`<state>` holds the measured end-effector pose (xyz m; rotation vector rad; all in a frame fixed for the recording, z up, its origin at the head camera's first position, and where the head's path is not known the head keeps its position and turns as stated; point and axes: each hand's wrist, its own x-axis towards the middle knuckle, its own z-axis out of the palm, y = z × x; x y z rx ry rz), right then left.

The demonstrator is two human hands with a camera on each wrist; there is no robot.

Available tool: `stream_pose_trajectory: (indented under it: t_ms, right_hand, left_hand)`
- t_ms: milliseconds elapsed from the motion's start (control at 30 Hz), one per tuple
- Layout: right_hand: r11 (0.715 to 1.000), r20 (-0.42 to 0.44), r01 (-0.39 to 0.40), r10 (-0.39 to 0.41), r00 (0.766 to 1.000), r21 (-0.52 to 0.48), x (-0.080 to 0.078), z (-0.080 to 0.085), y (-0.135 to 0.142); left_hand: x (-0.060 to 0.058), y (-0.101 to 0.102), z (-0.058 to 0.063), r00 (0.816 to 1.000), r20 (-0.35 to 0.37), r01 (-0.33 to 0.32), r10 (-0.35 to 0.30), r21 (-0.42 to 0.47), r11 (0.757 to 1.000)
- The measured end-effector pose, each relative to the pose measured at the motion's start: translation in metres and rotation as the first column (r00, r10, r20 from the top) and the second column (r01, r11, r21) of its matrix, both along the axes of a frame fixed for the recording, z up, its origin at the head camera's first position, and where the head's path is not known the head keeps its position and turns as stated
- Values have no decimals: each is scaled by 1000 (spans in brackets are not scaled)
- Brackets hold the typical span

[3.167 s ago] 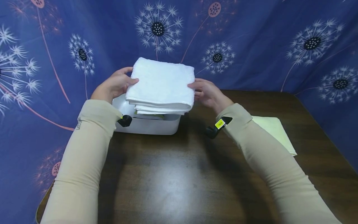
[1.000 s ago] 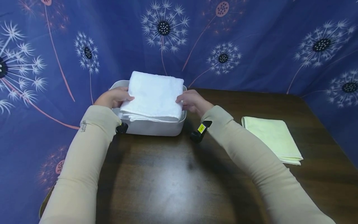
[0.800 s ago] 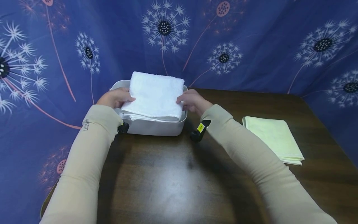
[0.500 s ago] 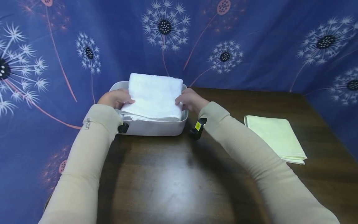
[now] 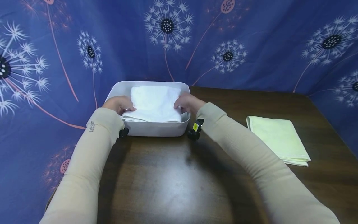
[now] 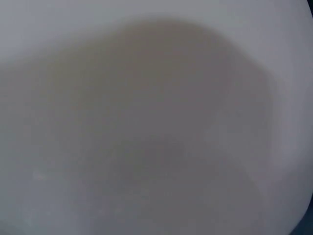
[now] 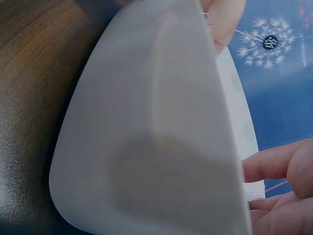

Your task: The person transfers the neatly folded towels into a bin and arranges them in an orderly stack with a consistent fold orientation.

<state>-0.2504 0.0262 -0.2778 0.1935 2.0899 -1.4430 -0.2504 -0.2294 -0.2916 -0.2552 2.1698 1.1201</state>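
White cloth [image 5: 155, 104] held at both edges inside a pale bin [image 5: 153, 129]

The left grip [image 5: 120, 104] pinches the near side of the folded white cloth, its thumb lying on the top layer. Across from it, the right grip [image 5: 188, 102] has hold of the opposite edge, thumb and fingers bent about it. The cloth lies flat between the two grips, its stacked folds facing the person; whether it is one piece or several cannot be told. Both grips reach over the rim of the bin, whose front wall stands just in front of them, on the person's side. A small black device sits at each wrist, behind each grip. Well to the right of the right grip, and closer to the person, a folded pale yellow cloth [image 5: 278, 141] lies on the brown wooden table [image 5: 156, 155]. Beyond the grips hangs a blue curtain [image 5: 123, 46] printed with dandelions. The left wrist view is too blurred to show fingers.
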Motion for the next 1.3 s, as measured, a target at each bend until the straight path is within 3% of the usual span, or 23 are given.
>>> stream_pose_trajectory:
  t_ms: [267, 400, 533, 667, 833, 900, 1133, 1300]
  right_hand:
    - [991, 7, -81, 81, 997, 104, 3, -2, -3]
    - [967, -33, -149, 159, 987, 206, 4, -5, -4]
    - [950, -59, -182, 203, 977, 255, 3, -7, -5]
    - [973, -6, -154, 157, 988, 174, 3, -6, -4]
    - [998, 88, -62, 61, 994, 15, 5, 2, -2]
    - [999, 90, -41, 43, 995, -22, 6, 6, 0]
    - [998, 46, -41, 43, 998, -41, 9, 21, 8]
    - [997, 12, -31, 32, 999, -77, 12, 29, 13]
  left_hand:
    - [2, -1, 0, 1000, 13, -19, 20, -42, 999]
    - [9, 1, 1, 997, 23, -66, 68, -79, 995]
    - [12, 3, 3, 997, 12, -70, 71, -105, 992]
    - [11, 2, 4, 1000, -5, -29, 29, -132, 991]
    - [11, -5, 11, 997, -26, -70, 68, -60, 996]
    - [12, -9, 15, 993, -41, -108, 107, -12, 994]
    - [16, -15, 32, 981, -135, -124, 141, 124, 985]
    - [20, -13, 42, 974, -160, -131, 162, 188, 973]
